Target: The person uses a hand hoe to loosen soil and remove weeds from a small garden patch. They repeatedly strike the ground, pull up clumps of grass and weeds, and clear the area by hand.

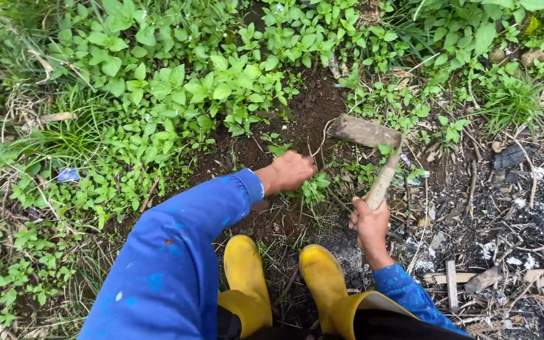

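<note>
Yellow rubber boots point(247, 277) are planted on dark soil point(313, 107); charred debris point(524, 214) is scattered alongside.

Outdoor garden plot; leafy weeds point(177, 94), bare dark soil point(313, 104), dry twigs point(505, 277)

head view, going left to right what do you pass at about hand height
blue scrap in the weeds → blue sleeve → left hand gripping a weed clump → right hand on the hoe handle → dry sticks and ash
</note>
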